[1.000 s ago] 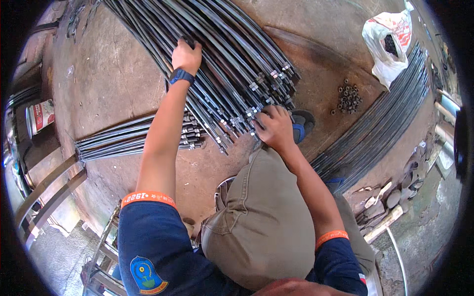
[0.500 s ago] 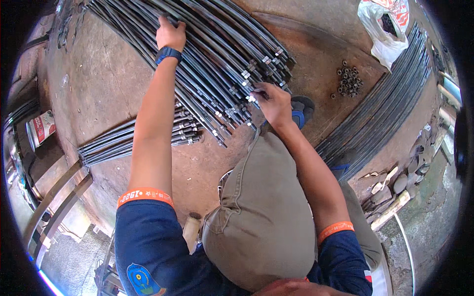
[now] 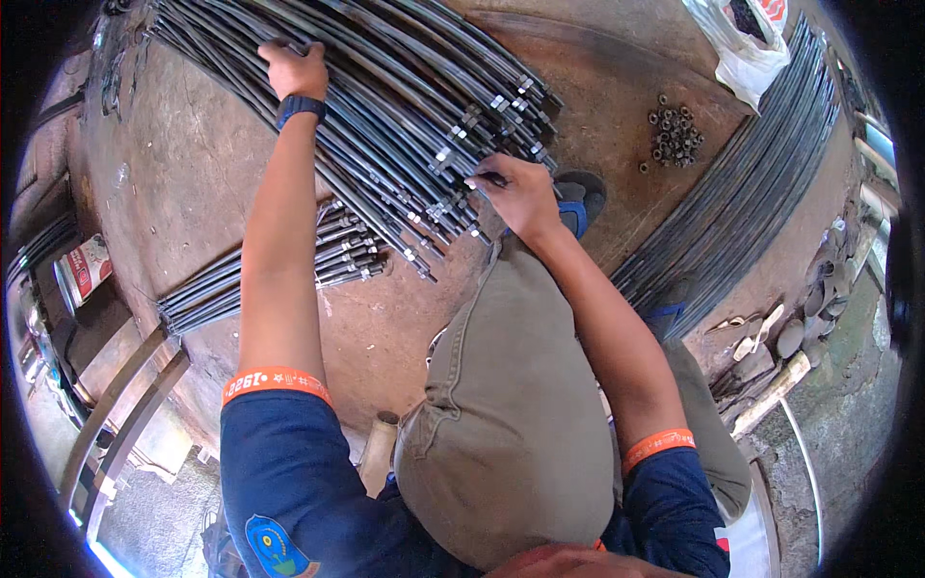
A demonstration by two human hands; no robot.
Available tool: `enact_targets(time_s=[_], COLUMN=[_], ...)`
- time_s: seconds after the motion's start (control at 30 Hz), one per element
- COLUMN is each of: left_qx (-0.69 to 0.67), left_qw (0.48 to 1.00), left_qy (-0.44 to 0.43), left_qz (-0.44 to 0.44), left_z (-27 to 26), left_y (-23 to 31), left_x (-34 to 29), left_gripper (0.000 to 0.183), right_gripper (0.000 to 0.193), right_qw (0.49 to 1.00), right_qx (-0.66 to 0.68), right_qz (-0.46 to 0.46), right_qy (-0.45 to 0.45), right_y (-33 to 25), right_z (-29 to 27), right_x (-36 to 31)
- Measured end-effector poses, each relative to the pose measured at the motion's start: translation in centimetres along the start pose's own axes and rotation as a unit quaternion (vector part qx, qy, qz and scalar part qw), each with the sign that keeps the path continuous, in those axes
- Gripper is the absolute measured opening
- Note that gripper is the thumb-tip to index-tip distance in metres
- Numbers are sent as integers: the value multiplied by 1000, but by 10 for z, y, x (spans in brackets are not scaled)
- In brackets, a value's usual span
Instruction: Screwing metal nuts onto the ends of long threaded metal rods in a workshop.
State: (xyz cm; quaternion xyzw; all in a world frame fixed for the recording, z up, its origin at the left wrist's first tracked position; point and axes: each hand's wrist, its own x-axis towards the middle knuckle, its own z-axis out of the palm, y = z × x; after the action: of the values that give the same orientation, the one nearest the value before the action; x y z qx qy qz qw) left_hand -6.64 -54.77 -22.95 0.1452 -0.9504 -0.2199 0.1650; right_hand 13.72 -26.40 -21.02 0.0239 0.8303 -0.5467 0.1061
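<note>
The left hand (image 3: 294, 69) is stretched far forward, its grip closed over the top of a few long dark threaded rods (image 3: 385, 106) in the big fanned bundle lying on the dirt floor (image 3: 164, 173); the right hand (image 3: 520, 193) sits at the near ends of the same bundle, fingertips pinched on what looks like a single rod end or its nut, though the view is too small there to say which. The step in hand appears to be singling one rod out of the heap: one hand steadying its length, the other working its end. A smaller bundle of rods (image 3: 279, 270) lies apart to the left, a loose heap of nuts (image 3: 674, 135) sits beyond the right hand, with a white plastic bag (image 3: 742, 43) farther off and a sheaf of flat metal strips (image 3: 752, 193) curving along the right. The next move would call for both grips to stay on the same rod, lifting it clear without dragging its neighbours.
</note>
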Motion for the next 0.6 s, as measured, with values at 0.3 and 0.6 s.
enact_targets(time_s=[0.3, 0.6], left_qx=[-1, -14], left_qw=[999, 996], left_qy=[16, 37], left_qz=[-46, -84], left_z=[5, 11], left_y=[-11, -10], left_x=[0, -7], left_gripper=[55, 51], right_gripper=[28, 18], right_qw=[997, 989], right_qx=[-60, -67], right_qz=[3, -43], right_qy=[48, 123], right_y=[-4, 4], right_z=[13, 26], right_x=[0, -2])
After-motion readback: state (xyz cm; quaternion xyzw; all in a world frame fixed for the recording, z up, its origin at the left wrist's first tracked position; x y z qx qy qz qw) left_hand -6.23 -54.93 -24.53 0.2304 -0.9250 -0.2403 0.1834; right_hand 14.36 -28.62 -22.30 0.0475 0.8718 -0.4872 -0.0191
